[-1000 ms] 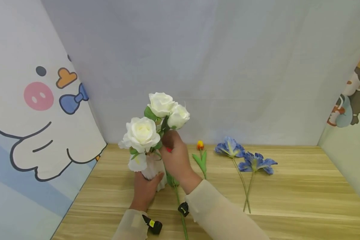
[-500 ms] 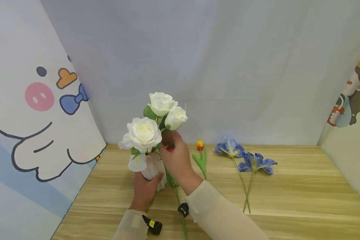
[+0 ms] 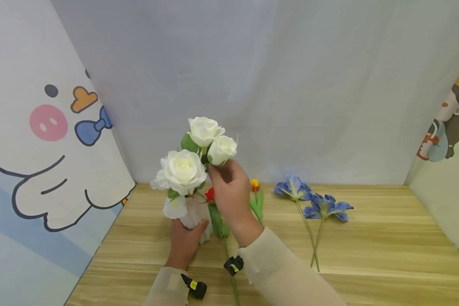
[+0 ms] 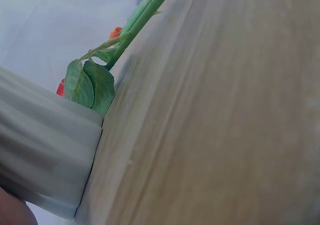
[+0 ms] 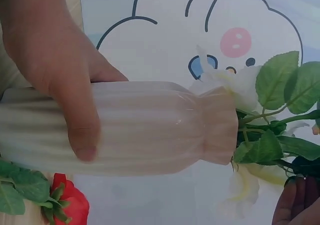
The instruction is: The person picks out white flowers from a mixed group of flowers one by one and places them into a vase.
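Note:
A ribbed white vase (image 3: 194, 212) stands upright on the table. My left hand (image 3: 185, 242) grips its body, the thumb lying across the front in the right wrist view. White roses (image 3: 183, 168) and drooping white petals (image 3: 175, 207) rise from the vase mouth, with green leaves (image 5: 277, 85) among the stems. My right hand (image 3: 231, 199) is at the right of the bouquet, just under a white rosebud (image 3: 222, 149). Its thumb and fingers pinch a dark green stem there, seen at the lower right corner of the right wrist view.
A red rose (image 3: 210, 194) with a long green stem lies right of the vase, partly behind my right hand. Further right are an orange-yellow tulip (image 3: 255, 185) and two blue flowers (image 3: 327, 208) with crossed stems on the wooden table (image 3: 386, 255).
My right hand has shifted slightly right and its fingers have risen to the rosebud's base, uncovering the red rose. The rosebud has leaned a little left. My left hand stays on the vase.

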### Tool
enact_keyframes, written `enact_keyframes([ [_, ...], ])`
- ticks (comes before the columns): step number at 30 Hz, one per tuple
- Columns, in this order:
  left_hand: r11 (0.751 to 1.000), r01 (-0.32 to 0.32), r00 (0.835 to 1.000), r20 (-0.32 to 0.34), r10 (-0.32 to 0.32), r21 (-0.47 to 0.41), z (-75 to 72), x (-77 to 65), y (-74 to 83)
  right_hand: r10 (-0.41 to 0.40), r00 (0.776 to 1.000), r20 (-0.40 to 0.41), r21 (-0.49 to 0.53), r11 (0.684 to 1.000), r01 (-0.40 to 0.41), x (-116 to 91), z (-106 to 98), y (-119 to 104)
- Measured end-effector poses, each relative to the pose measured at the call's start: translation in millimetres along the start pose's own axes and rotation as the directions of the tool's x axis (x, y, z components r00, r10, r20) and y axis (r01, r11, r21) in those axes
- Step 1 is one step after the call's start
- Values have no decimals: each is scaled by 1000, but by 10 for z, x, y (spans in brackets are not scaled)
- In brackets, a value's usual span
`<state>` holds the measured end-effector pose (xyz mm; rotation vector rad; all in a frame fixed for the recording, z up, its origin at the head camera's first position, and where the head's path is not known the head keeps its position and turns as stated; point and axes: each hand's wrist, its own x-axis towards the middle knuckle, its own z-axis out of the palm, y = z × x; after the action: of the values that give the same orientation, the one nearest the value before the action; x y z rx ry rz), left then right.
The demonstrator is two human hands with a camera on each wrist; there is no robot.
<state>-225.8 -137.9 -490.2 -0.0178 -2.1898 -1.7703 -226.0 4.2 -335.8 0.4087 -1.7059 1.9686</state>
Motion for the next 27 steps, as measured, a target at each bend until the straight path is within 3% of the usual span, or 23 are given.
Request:
enact_keyframes([
  [5,1000,-11,1000,5,11,-19,-6,2,-15,38,999,-5,-10,999,-38,7,4,179],
  [13,999,-35,999,6,35,-22,-18,3,-52,128,991,32,-122,985,-123,-36,32,359],
  [17,999,-40,999,5,40,-20,-20,1,-46,128,989,77,-146,983,-116,-61,46,334],
  [24,1000,-2,1000,10,2,-9,-19,-8,-11,174,974,144,-226,964,-139,-106,78,570],
  [27,1000,-16,1000,14,16,-16,-18,-4,-12,159,976,145,-271,956,-116,-115,83,613],
])
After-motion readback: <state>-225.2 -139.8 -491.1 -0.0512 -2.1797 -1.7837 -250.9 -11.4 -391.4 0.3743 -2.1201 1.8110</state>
